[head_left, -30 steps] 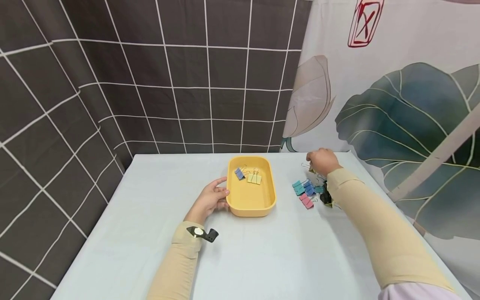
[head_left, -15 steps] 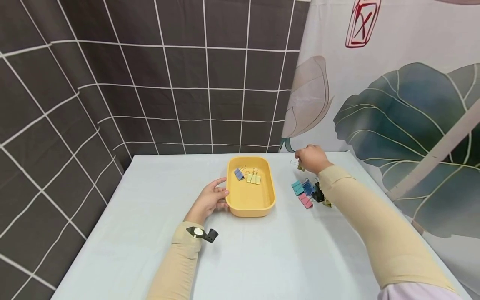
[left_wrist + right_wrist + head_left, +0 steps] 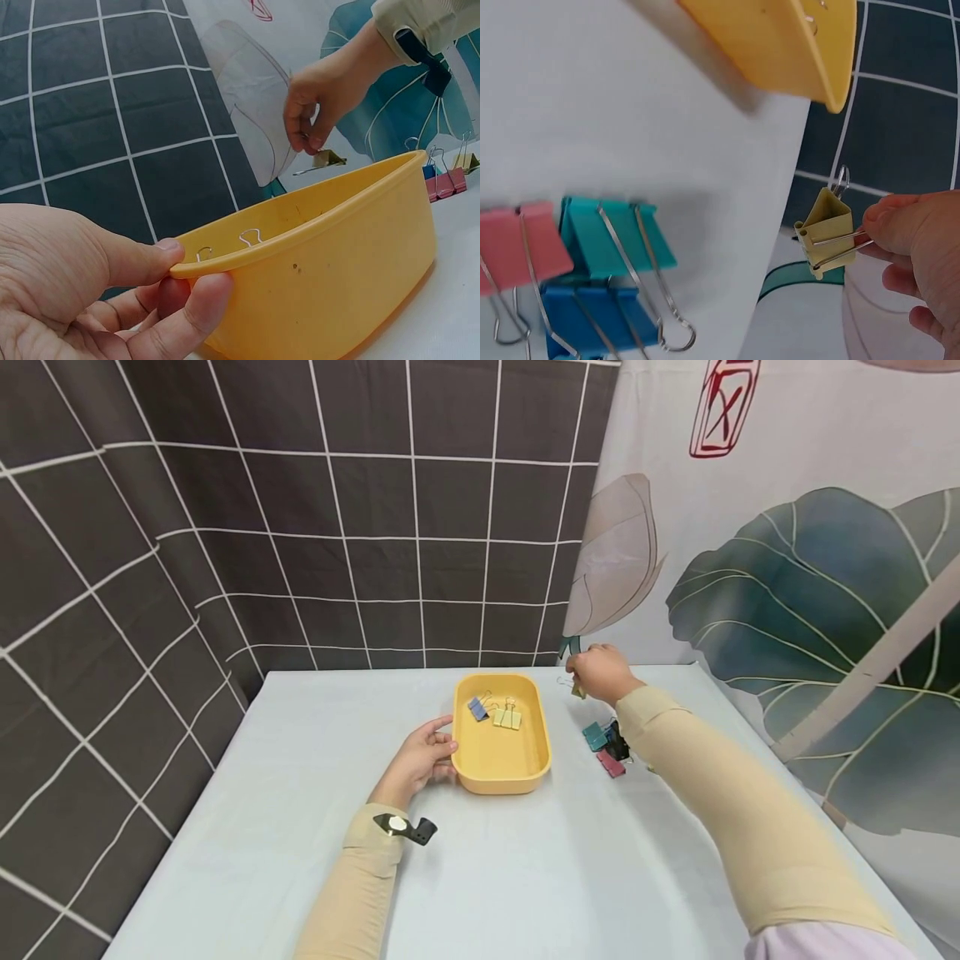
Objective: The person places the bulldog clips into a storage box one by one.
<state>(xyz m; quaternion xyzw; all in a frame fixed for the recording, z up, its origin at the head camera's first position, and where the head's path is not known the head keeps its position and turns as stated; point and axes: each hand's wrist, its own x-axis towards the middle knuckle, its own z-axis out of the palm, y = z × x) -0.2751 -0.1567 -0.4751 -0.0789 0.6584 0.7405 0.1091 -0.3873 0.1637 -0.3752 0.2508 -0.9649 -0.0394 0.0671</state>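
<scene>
While the head view a second ago had the right hand (image 3: 597, 672) over the heap of binder clips (image 3: 609, 745) at centre right, it now sits further left and higher, close to the far right corner of the yellow tray (image 3: 501, 771), with a yellow-green binder clip (image 3: 576, 688) hanging from its fingertips; I judge the clip is being carried across to join the blue binder clip (image 3: 478, 707) and yellow binder clip (image 3: 507, 717) already lying in the tray. Nothing has shifted for the left hand (image 3: 420, 760), which grips the tray's left rim low in mid-frame on the pale surface (image 3: 525, 868). Seen from the left wrist, the left hand (image 3: 90, 292) fills the lower left, thumb over the rim and fingers curled under the tray (image 3: 337, 262), while the right hand (image 3: 330, 94) at upper right pinches the clip (image 3: 328, 158) just beyond the far rim. From the right wrist, the fingers (image 3: 900, 225) at right nip the wire handles of the clip (image 3: 823, 229), its body dangling clear of the surface; the tray (image 3: 795, 45) lies at the top, and pink, teal and blue clips (image 3: 592, 277) rest at lower left.
</scene>
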